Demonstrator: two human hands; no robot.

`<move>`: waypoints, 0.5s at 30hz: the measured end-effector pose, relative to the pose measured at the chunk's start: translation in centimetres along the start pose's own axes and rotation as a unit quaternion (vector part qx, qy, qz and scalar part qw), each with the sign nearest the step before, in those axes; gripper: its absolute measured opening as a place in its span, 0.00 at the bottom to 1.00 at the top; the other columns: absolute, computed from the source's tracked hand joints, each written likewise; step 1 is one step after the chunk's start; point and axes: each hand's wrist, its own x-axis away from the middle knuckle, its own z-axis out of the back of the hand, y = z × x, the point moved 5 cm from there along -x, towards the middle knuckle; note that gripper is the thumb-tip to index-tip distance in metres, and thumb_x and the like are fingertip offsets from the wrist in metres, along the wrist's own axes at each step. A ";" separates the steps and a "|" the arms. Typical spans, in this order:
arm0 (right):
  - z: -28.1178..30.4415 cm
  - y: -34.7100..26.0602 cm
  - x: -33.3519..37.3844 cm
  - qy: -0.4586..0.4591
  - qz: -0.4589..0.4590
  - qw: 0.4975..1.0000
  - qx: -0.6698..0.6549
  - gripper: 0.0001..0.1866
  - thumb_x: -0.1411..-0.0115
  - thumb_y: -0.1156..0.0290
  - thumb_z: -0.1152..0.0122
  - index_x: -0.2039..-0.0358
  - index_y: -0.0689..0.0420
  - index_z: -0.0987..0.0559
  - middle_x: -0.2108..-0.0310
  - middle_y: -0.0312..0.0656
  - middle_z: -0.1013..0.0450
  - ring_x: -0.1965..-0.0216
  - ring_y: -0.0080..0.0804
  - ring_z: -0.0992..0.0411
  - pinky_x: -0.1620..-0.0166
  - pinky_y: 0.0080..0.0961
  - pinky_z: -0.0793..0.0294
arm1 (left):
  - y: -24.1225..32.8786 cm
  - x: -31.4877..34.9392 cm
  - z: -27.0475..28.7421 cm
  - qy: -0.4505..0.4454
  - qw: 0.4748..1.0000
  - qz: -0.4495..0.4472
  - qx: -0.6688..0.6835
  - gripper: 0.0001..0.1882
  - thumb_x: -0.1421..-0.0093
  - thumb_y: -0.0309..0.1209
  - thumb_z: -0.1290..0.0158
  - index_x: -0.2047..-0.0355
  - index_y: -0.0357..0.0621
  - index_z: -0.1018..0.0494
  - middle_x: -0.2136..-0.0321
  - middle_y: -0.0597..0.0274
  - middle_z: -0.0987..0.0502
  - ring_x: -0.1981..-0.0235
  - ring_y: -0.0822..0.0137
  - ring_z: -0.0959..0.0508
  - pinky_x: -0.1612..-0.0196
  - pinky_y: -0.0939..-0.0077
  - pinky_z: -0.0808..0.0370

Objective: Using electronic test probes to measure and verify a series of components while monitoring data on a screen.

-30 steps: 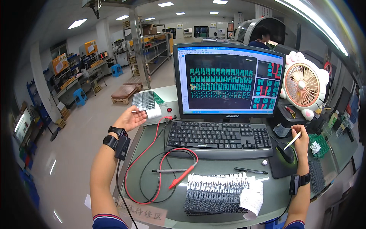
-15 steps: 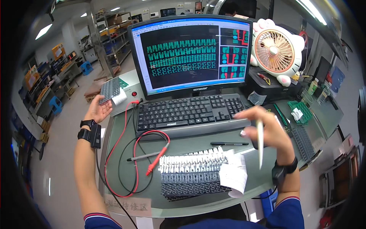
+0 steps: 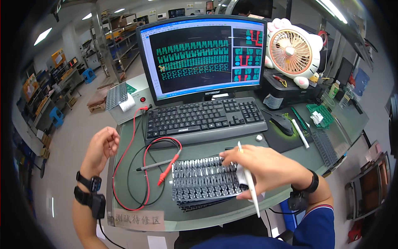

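Note:
My left hand [image 3: 102, 150] hangs left of the table with its fingers loosely curled and nothing in it. Between the fingers of my right hand [image 3: 267, 168] runs a slim white pen-like tool [image 3: 251, 184], pointing down toward the table's front edge. With the same hand I span the right end of the top circuit board panel [image 3: 203, 176], fingers at its far edge and thumb at its near edge. More dark panels [image 3: 199, 204] lie stacked beneath it. A bit of white paper [image 3: 241, 176] shows under my palm. The black pen behind is mostly hidden.
Red and black test leads [image 3: 170, 172] coil left of the stack. Behind are a keyboard [image 3: 207, 118], a monitor [image 3: 192, 58], a mouse [image 3: 282, 124] and a white marker [image 3: 300, 133]. Another panel [image 3: 117, 96] with paper rests on the box [image 3: 134, 110]. A fan [image 3: 290, 52] stands right.
My left hand has come away from the panel on the box and drawn back toward me. My right hand has dropped from beside the keyboard onto the stack, still holding the white tool.

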 end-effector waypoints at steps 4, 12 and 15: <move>2.7 2.0 -0.5 0.143 0.008 0.980 -0.139 0.36 0.57 0.56 0.27 0.51 0.61 0.32 0.55 0.49 0.30 0.52 0.39 0.30 0.50 0.31 0.30 | 1.8 3.3 -4.6 -0.100 0.995 -0.027 -0.014 0.13 0.35 0.38 0.57 0.70 0.43 0.31 0.78 0.66 0.29 0.80 0.78 0.31 0.77 0.84 0.34; 5.4 -1.0 -4.9 0.326 -0.019 0.941 -0.085 0.37 0.59 0.62 0.23 0.52 0.61 0.33 0.51 0.47 0.32 0.46 0.35 0.35 0.44 0.33 0.37 | 4.6 5.1 -17.1 -0.170 0.977 -0.035 0.125 0.22 0.32 0.45 0.61 0.60 0.36 0.30 0.64 0.62 0.26 0.66 0.73 0.28 0.56 0.73 0.28; 4.3 -2.9 -6.9 0.372 0.034 0.928 0.017 0.42 0.62 0.59 0.22 0.50 0.61 0.34 0.53 0.49 0.32 0.48 0.44 0.35 0.44 0.35 0.37 | 4.1 3.9 -17.5 -0.228 0.949 -0.064 0.207 0.18 0.30 0.37 0.63 0.52 0.37 0.32 0.55 0.60 0.26 0.56 0.70 0.26 0.51 0.69 0.28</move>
